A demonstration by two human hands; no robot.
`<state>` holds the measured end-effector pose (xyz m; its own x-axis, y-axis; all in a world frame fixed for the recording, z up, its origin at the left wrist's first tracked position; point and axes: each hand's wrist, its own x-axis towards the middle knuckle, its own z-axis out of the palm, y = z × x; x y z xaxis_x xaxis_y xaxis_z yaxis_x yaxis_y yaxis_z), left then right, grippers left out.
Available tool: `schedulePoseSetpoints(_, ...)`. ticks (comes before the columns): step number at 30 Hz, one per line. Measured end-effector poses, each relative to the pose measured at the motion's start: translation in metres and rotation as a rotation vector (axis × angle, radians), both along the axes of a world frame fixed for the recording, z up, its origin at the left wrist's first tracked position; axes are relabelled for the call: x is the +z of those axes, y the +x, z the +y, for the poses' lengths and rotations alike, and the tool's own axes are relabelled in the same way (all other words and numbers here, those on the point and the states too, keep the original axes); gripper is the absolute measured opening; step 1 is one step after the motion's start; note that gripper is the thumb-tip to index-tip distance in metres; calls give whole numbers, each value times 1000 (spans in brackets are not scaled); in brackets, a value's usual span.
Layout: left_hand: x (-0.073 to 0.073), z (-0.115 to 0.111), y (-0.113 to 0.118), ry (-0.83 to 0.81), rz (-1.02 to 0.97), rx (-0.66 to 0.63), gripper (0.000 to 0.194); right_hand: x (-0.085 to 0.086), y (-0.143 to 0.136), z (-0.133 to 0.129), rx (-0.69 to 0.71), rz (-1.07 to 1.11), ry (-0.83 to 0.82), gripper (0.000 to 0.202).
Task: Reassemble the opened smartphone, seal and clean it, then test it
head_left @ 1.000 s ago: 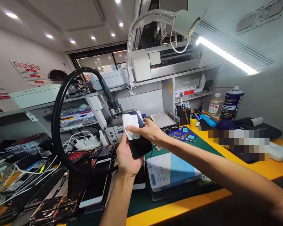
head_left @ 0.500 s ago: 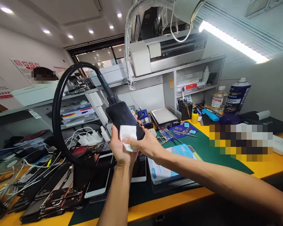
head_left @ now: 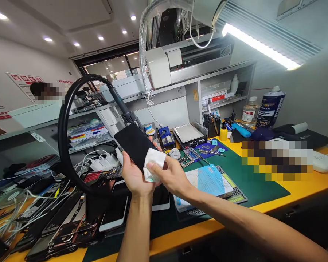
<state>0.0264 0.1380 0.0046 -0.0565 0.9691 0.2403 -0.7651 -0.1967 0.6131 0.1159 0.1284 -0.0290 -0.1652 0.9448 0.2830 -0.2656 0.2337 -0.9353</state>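
A black smartphone [head_left: 132,143] is tilted up in front of me, its dark face toward the camera. My left hand [head_left: 136,177] is wrapped round its lower part from below, with fingertips showing past the far edge. My right hand [head_left: 172,173] pinches a white wipe [head_left: 156,160], the thumb pressing it against the phone's lower right corner. The wipe covers that corner. Under my hands, a white-framed phone [head_left: 114,209] lies on the green mat [head_left: 258,183].
Phones and loose parts [head_left: 68,222] are piled at the left. A black flexible tube [head_left: 62,134] arches behind the phone. A blue-and-white box [head_left: 207,183], a hot plate [head_left: 190,134] and a spray can [head_left: 270,109] stand to the right. Another person [head_left: 45,91] is beyond the shelf.
The wipe and my right hand have moved from the phone's middle to its lower right corner. The phone's face has turned more toward the camera, and the view has shifted slightly.
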Motion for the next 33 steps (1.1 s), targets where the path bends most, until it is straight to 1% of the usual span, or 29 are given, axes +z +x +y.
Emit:
schedulePoseSetpoints(2,-1,1,3,-11,-13,9,56,-1,13,3,14,-59,-5,41)
schedulePoseSetpoints(5,-1,2,7,-42,-24,9,54,-2,30,9,3,-140,-11,50)
schedulePoseSetpoints(9,-4,4,14,-72,-14,-17,56,-5,43,11,-21,-240,0,63)
schedulePoseSetpoints(11,-7,5,18,-73,-15,-11,56,-8,42,7,-101,-301,13,63)
schedulePoseSetpoints(14,-11,6,23,-76,-19,-2,58,-15,32,-2,-265,-384,27,48)
schedulePoseSetpoints(15,-12,7,24,-77,-17,-6,59,-17,27,-4,-303,-406,29,47)
schedulePoseSetpoints(17,-14,6,24,-78,-12,-17,60,-20,20,-7,-335,-441,34,55)
schedulePoseSetpoints(18,-14,6,23,-76,-11,-18,60,-21,18,-7,-333,-456,43,54)
schedulePoseSetpoints(20,-14,5,21,-74,-17,-10,59,-19,19,-5,-310,-476,84,46)
schedulePoseSetpoints(23,-12,2,18,-74,-36,20,54,-16,33,3,-235,-483,179,30)
schedulePoseSetpoints(25,-11,1,18,-79,-42,26,53,-15,45,7,-180,-482,216,34)
schedulePoseSetpoints(28,-10,0,20,-81,-38,-2,54,-19,52,8,-151,-469,199,47)
schedulePoseSetpoints(29,-10,1,20,-79,-36,-10,54,-21,50,6,-158,-459,186,48)
schedulePoseSetpoints(32,-12,0,21,-75,-15,-44,61,-26,39,-1,-188,-429,156,37)
schedulePoseSetpoints(33,-12,0,21,-73,-6,-54,62,-26,36,-2,-198,-424,147,39)
